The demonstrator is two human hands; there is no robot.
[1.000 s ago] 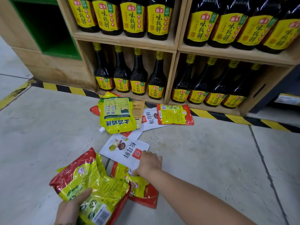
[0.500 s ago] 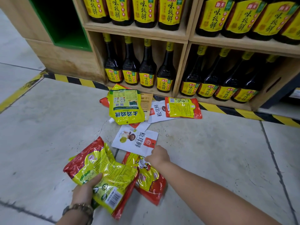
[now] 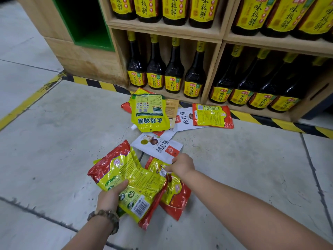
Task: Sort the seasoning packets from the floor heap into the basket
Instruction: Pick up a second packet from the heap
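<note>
My left hand (image 3: 112, 195) grips a stack of red-and-yellow seasoning packets (image 3: 126, 175) above the floor. My right hand (image 3: 182, 164) pinches the near edge of a white mushroom packet (image 3: 156, 146), which overlaps another red-and-yellow packet (image 3: 174, 193) lying on the floor. Farther back lies the heap: a big yellow packet (image 3: 149, 113), a second white packet (image 3: 184, 120) and a red-and-yellow packet (image 3: 211, 115). No basket is in view.
A wooden shelf unit (image 3: 162, 27) full of dark sauce bottles (image 3: 173, 69) stands right behind the heap. Yellow-black hazard tape (image 3: 270, 120) runs along its base. A green-lined cubby (image 3: 84, 20) is at the left. Grey concrete floor (image 3: 252, 168) spreads around.
The view has moved closer and lower. My right hand has closed on the white packet's near edge. My left hand keeps holding its packets, now a bit higher in view.
</note>
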